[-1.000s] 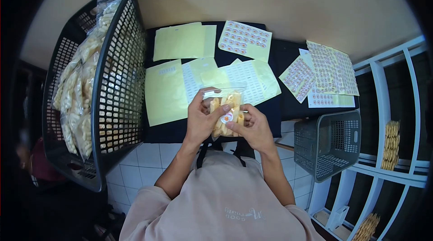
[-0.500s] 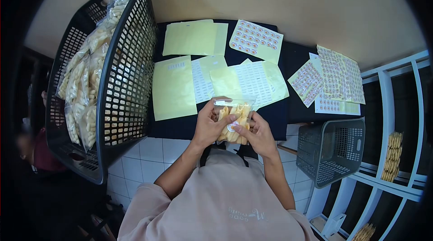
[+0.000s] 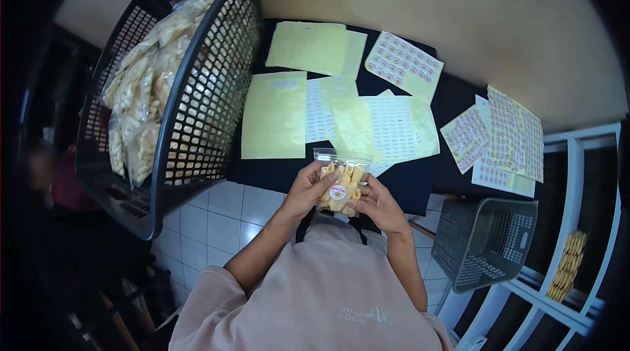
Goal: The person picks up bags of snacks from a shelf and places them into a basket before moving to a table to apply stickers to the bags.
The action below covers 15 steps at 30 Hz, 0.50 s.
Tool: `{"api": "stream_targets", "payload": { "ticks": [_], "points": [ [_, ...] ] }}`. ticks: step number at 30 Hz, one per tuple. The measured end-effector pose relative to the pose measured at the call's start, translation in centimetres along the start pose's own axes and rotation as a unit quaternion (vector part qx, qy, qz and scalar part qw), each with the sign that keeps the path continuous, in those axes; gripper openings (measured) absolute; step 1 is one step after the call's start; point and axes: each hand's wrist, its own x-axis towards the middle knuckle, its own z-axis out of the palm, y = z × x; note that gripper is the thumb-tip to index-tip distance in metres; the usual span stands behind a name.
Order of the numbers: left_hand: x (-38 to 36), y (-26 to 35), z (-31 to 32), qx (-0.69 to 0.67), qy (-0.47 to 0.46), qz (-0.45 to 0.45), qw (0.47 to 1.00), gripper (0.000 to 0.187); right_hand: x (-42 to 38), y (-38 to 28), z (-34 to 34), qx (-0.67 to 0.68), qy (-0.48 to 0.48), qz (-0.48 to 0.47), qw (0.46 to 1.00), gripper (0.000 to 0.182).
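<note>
The left hand [image 3: 310,188] is closed around the left side of a clear zip bag [image 3: 346,179], its thumb laid across the front and its other fingers mostly hidden behind. The right hand [image 3: 382,206] grips the lower right side more loosely, thumb against the front near the bottom, fingers partly curled along the edge. The bag, filled with pale yellow tube-shaped snacks, is upright between the two hands, in front of the person's torso at the near edge of the dark surface [image 3: 453,91]; whether it touches that edge I cannot tell. A round sticker [image 3: 338,192] sits on its front, between the thumbs.

Beyond the bag's top, a narrow dark strip leads to yellow backing sheets [image 3: 274,118] and white label sheets [image 3: 392,128], some overlapping. A wider dark gap separates these from the sticker sheets [image 3: 515,131] near the right end. The left-hand sheet lies close beside a big dark basket [image 3: 213,85], whose tall wall bounds the room on the left; it holds bagged snacks [image 3: 147,82]. Off the surface's front right corner stands a smaller grey crate [image 3: 456,239], with white shelving [image 3: 572,177] past it. Pale floor tiles [image 3: 220,226] show below the front edge.
</note>
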Motion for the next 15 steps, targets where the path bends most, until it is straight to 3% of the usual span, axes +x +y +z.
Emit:
{"api": "stream_targets", "payload": {
  "ticks": [10,15],
  "points": [
    [-1.5,0.3,0.9,-0.067,0.104,-0.014,0.992,0.022,2.5,-0.7,-1.6,0.036,-0.103,0.075,0.991,0.042],
    [-0.8,-0.1,3.5,-0.058,0.169,0.036,0.983,0.022,3.1,-2.1,-3.2,0.047,-0.109,0.1,0.988,0.039]
  ]
}}
